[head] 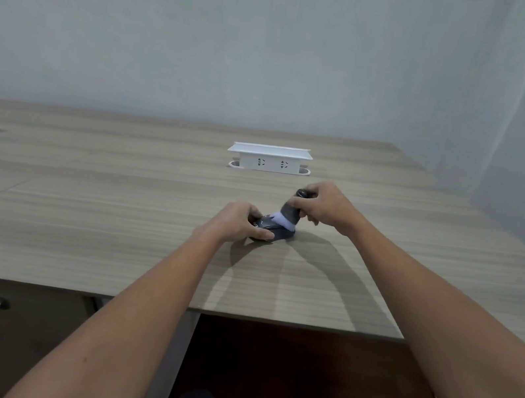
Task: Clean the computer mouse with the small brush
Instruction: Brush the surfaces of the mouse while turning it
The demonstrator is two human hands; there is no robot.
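2 bare hands: left hand (239, 221) pinches rounded dark mouse (275, 229), right hand (324, 205) grips stubby grey brush (290, 212), white bristles touching it.

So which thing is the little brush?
Find the white socket box standing on the wooden desk. Nearer than it, the right hand holds the brush: dark grey handle, pale bristles touching the dark mouse, which the left hand steadies.

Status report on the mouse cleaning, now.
Left hand grips mouse on table. Right hand holds brush, bristles on mouse. Socket box behind, clear of work.
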